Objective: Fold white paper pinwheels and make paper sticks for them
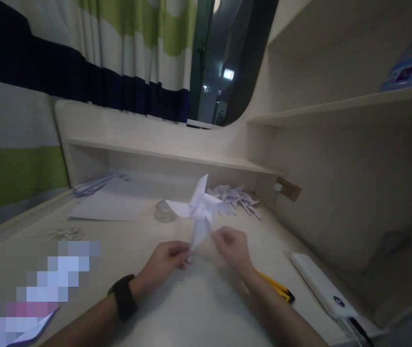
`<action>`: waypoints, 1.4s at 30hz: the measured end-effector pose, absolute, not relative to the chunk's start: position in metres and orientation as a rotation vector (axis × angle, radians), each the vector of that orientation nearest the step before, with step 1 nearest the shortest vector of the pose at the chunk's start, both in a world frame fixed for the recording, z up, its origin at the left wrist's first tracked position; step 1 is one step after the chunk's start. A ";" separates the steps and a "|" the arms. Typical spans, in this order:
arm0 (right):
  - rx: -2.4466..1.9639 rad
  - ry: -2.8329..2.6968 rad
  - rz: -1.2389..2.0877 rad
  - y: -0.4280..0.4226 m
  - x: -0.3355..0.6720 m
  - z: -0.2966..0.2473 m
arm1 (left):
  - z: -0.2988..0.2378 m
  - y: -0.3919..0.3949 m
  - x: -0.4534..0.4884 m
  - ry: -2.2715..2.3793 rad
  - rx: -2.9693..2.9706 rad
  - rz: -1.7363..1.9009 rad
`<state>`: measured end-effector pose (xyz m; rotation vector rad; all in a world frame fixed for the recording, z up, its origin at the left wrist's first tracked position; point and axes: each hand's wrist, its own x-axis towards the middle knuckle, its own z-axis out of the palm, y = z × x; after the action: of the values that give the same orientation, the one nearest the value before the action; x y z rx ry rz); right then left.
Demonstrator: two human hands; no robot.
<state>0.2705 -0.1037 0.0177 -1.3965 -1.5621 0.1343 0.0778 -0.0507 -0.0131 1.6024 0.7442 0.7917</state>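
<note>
A white paper pinwheel [201, 210] stands upright over the middle of the desk, its curved blades facing me. My left hand [170, 260] pinches its stick [190, 259] near the bottom, below the lowest blade. Close to that blade's right edge is my right hand [233, 246], fingers curled together and slightly blurred. Whether it touches the paper, or has anything small between the fingertips, I cannot make out. Behind the pinwheel, to the right, several more paper pinwheels [231, 195] lie in a pile with their sticks toward me. A roll of clear tape [165, 212] lies behind it on the left.
White paper sheets [114, 200] and a bundle of paper strips [97, 184] lie at the back left, small pale pieces [66, 233] before them. A yellow-and-black cutter [278, 288] rests beside my right forearm. Farther right is a white power strip [318, 284] with cables. A low shelf [177, 156] overhangs the back.
</note>
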 end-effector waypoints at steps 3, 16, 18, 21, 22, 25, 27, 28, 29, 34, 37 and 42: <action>-1.448 -1.323 -0.226 -0.098 0.291 0.032 | -0.016 -0.049 0.079 0.748 1.574 0.797; -1.550 -1.522 0.104 -0.093 0.257 0.026 | -0.015 -0.045 0.080 0.783 1.472 0.887; -1.481 -1.586 0.365 -0.094 0.245 0.023 | -0.015 -0.043 0.081 0.758 1.485 0.906; -1.407 -1.651 0.518 -0.092 0.237 0.020 | -0.020 -0.039 0.082 0.691 1.516 0.928; -1.412 -1.628 0.480 -0.091 0.236 0.019 | -0.022 -0.037 0.083 0.676 1.522 0.935; -1.440 -1.536 0.348 -0.085 0.237 0.016 | -0.024 -0.035 0.085 0.664 1.523 0.929; -1.453 -1.536 0.352 -0.081 0.236 0.015 | -0.021 -0.036 0.087 0.675 1.534 0.916; -1.467 -1.542 0.359 -0.078 0.234 0.014 | -0.018 -0.036 0.087 0.685 1.550 0.910; -1.486 -1.543 0.365 -0.076 0.233 0.014 | -0.015 -0.037 0.088 0.700 1.568 0.903; -1.516 -1.504 0.382 -0.057 0.235 0.013 | -0.010 -0.036 0.087 0.809 1.508 0.912; -1.650 -1.443 0.302 -0.030 0.253 0.010 | -0.019 -0.038 0.083 0.881 1.390 0.872; -1.905 -1.337 0.265 0.033 0.302 -0.004 | -0.035 -0.054 0.078 0.895 1.423 0.737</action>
<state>0.3019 0.0328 -0.0044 -1.9048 -1.3372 0.2646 0.0780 -0.0540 -0.0347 1.4227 0.8952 0.7370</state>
